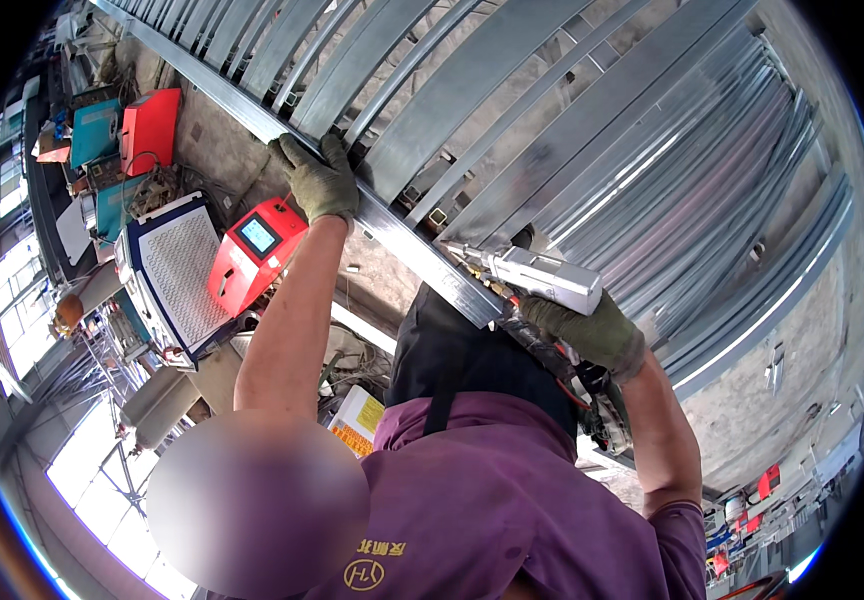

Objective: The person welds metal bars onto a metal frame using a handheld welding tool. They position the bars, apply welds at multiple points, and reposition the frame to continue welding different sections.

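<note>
My left hand [322,183], in a green work glove, lies on the silver metal rail [407,240] with its fingers spread over the rail's edge. My right hand [592,335], gloved alike, is wrapped around the grip of a boxy silver welding gun [550,277]. Its narrow nozzle points left, close to where a slat meets the rail; I cannot tell whether it touches. Wrapped hoses and cables [577,385] trail from the gun below my hand. Flat, wide metal slats [472,100] and thinner tubes [512,130] run up and away from the rail.
A red machine [242,262] with a lit screen stands left of my left forearm, beside a white and blue cabinet [177,265]. More red and teal machines [150,130] are farther left. Long metal tubes [692,190] lie stacked at right. A yellow-labelled box [357,418] sits near my waist.
</note>
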Tool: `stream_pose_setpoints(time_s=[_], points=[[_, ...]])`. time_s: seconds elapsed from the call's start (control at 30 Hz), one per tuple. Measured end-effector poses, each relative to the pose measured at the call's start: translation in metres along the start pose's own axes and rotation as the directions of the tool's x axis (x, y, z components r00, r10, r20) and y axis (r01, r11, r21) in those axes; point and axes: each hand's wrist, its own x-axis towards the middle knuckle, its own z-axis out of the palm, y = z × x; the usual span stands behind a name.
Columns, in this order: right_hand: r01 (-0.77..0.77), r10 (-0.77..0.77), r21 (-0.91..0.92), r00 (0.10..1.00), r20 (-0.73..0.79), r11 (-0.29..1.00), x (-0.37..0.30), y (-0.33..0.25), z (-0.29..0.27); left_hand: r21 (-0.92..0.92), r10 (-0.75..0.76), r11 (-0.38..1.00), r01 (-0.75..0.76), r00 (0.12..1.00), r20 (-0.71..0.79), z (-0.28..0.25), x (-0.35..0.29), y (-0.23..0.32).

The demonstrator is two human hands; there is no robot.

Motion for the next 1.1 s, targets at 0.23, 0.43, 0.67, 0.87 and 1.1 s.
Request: stream_pose_setpoints(time_s=[0.23,0.43,0.67,0.87,1.1], points=[[0.082,-0.082,0.013,0.996,-0.022,0.997,-0.014,-0.006,-0.013,0.359,0.086,0.926,-0.117,0.991,0.103,-0.010,0.011,-0.004],[0.002,-0.002,-0.005,1.000,0.010,1.000,-0.014,-0.008,-0.019,-0.038,0.505,0.781,-0.624,0.595,0.625,-0.038,-0.015,0.176],[0.156,-0.156,0.014,0.988,-0.022,0.988,-0.012,0.012,-0.021,-0.055,0.493,0.357,-0.933,0.138,0.859,0.018,-0.050,0.245],[0.047,-0.047,0.004,0.999,-0.020,0.999,-0.009,0.019,-0.030,-0.015,0.435,0.375,-0.927,0.162,0.886,0.022,-0.058,0.252],[0.161,-0.161,0.011,0.987,-0.015,0.987,-0.014,0.023,-0.048,-0.025,0.492,0.363,-0.932,0.169,0.854,0.023,-0.058,0.242]])
